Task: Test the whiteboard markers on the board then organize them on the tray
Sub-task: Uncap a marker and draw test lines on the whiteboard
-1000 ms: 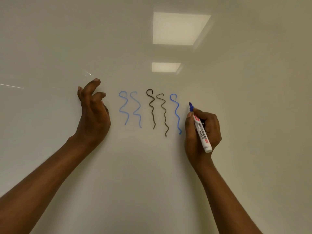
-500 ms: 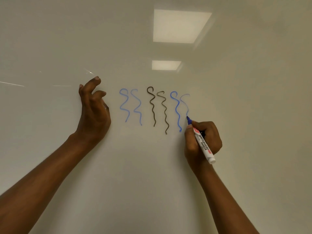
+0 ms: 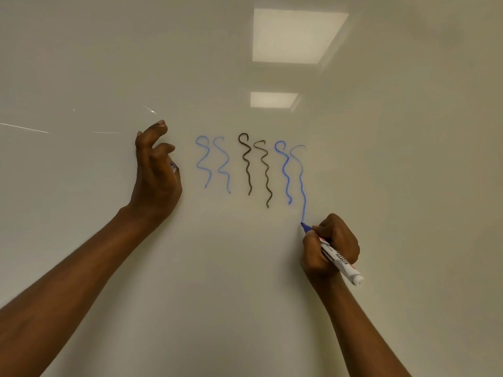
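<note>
Glossy white whiteboard [image 3: 408,186] filled view; logged six wavy test lines [image 3: 246,164]. Found right hand [image 3: 330,246] grip pinching white-barrelled blue marker [image 3: 340,261], tip on board. Left hand [image 3: 155,180] curled; couldn't tell whether holding anything. Judged risk: wrist smearing wet ink. Tray unseen.

Marker [image 3: 343,264] barrel was partly covered by right hand [image 3: 330,246]; label only partly legible. Small bluish item [image 3: 173,167] tucked in left hand [image 3: 156,175] was mostly hidden and could not be identified. Both forearms were cut off at frame edges.
</note>
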The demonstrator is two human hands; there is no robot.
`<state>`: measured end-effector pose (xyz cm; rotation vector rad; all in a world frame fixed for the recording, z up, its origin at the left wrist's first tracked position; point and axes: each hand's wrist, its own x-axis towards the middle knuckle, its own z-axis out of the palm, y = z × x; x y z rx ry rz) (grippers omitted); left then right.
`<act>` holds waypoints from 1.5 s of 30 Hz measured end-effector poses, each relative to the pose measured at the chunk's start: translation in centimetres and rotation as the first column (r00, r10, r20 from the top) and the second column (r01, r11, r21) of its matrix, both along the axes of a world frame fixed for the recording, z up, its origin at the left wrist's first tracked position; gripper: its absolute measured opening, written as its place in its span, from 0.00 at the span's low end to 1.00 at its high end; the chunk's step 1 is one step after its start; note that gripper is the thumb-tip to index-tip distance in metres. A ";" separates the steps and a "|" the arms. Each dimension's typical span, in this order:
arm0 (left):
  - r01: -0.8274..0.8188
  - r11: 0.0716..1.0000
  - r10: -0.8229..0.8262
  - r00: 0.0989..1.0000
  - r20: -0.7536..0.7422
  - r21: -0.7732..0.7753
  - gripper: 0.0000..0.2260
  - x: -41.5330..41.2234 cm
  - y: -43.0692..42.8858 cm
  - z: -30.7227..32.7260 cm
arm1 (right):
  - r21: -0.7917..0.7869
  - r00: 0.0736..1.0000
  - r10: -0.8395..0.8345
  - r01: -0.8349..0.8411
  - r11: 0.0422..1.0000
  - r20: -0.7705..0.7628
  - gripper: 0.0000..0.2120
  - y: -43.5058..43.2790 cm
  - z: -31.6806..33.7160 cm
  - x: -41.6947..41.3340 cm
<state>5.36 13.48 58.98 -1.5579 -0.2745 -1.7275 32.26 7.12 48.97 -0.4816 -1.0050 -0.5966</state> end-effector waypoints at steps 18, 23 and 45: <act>0.033 0.974 -0.038 0.999 -0.018 -0.226 0.22 0.0 -7.0 -9.3 | -0.330 0.802 0.571 -0.498 0.802 0.178 0.07 -4.4 -2.9 -12.7; 0.031 0.957 -0.042 0.999 -0.031 -0.289 0.24 -1.6 -8.0 -11.3 | -0.393 0.757 0.621 -0.517 0.760 0.204 0.09 -3.7 -4.1 -15.1; -0.079 0.484 0.102 0.994 -0.034 -0.872 0.19 -12.3 -11.6 -27.5 | -0.687 0.396 0.874 -0.719 0.105 -0.281 0.11 -4.3 -18.8 -26.2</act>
